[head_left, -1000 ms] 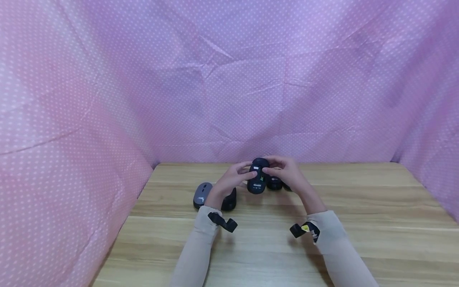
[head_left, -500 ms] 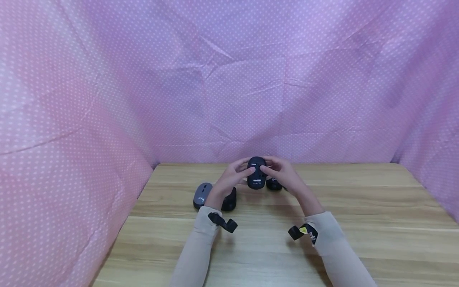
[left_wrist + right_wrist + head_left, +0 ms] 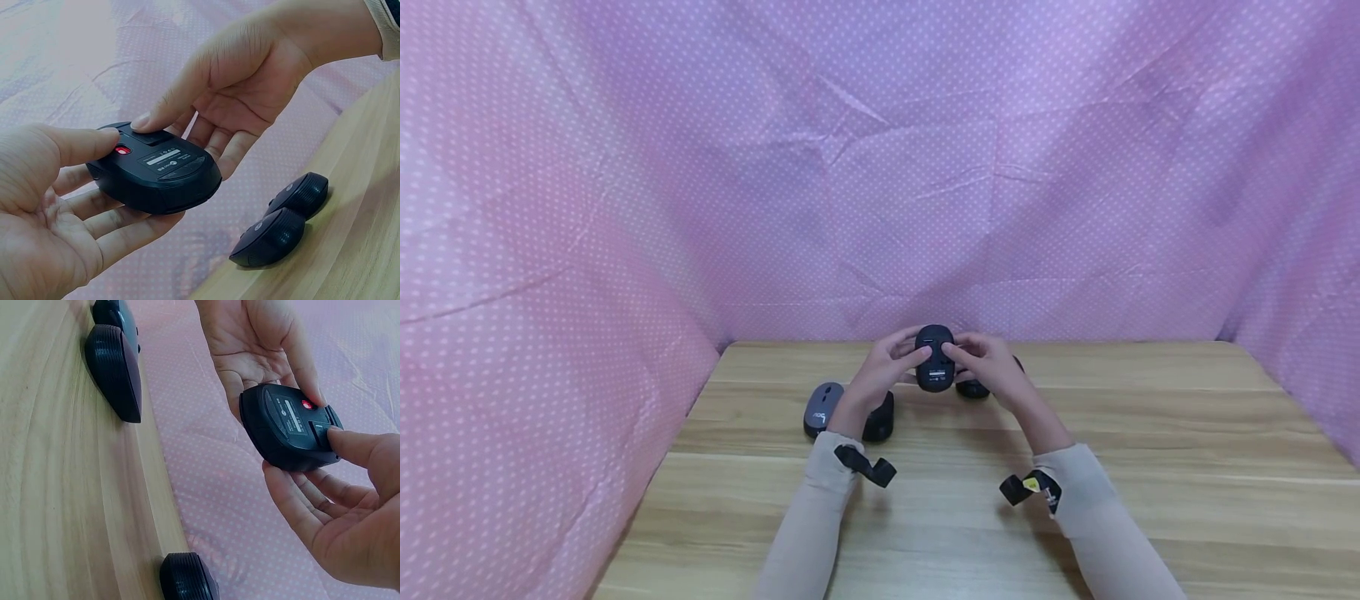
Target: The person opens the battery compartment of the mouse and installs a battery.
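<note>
A black computer mouse (image 3: 935,359) is held underside up between both hands, above the far part of the table. My left hand (image 3: 877,372) grips its left side, with the thumb on the underside and the fingers beneath. On the opposite side my right hand (image 3: 992,364) pinches the mouse, its thumb pressing a dark rectangular panel (image 3: 150,136) on the underside. A red light (image 3: 123,150) glows at the sensor beside the left thumb. The white label (image 3: 292,415) faces up. The top of the mouse is hidden.
A grey mouse (image 3: 823,407) and a black mouse (image 3: 880,419) lie beside the left wrist, the black one partly covered. Two more dark mice, one nearer (image 3: 269,237) and one farther (image 3: 301,194), rest beyond the right hand. Pink dotted cloth (image 3: 880,167) hangs behind the wooden table (image 3: 947,517).
The mouse has risen slightly and shifted left, its underside turned more squarely to the head view. A green patch seen on its underside no longer shows. My right hand moved slightly left.
</note>
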Available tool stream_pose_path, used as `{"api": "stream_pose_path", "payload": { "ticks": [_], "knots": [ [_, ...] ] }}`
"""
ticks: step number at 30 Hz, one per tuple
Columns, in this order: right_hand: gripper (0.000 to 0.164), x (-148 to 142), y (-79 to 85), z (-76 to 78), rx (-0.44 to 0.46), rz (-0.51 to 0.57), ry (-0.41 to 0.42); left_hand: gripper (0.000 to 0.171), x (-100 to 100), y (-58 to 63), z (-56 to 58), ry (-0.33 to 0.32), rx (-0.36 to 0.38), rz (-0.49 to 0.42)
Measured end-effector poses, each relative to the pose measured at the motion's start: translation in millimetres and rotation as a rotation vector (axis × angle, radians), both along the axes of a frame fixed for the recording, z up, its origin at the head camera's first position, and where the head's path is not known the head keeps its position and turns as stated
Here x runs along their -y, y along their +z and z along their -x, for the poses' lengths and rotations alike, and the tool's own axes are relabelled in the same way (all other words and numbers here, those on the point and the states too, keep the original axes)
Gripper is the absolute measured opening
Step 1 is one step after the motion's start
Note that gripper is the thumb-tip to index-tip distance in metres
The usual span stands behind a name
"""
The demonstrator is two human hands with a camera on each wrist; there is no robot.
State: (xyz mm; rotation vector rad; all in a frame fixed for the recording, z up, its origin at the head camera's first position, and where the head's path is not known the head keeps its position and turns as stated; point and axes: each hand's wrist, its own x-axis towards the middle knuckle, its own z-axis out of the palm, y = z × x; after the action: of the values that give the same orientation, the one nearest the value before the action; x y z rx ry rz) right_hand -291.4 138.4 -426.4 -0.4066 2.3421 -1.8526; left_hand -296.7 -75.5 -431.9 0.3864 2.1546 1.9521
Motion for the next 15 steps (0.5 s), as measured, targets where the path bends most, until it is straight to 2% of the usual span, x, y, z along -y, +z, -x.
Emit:
{"api": "stream_pose_path", "payload": {
  "ticks": [15],
  "knots": [
    [0.043,1.7,0.0,0.1,-0.01,-0.008,-0.004,0.047,-0.2,-1.7,0.5,-0.004,0.003,-0.013]
  ]
}}
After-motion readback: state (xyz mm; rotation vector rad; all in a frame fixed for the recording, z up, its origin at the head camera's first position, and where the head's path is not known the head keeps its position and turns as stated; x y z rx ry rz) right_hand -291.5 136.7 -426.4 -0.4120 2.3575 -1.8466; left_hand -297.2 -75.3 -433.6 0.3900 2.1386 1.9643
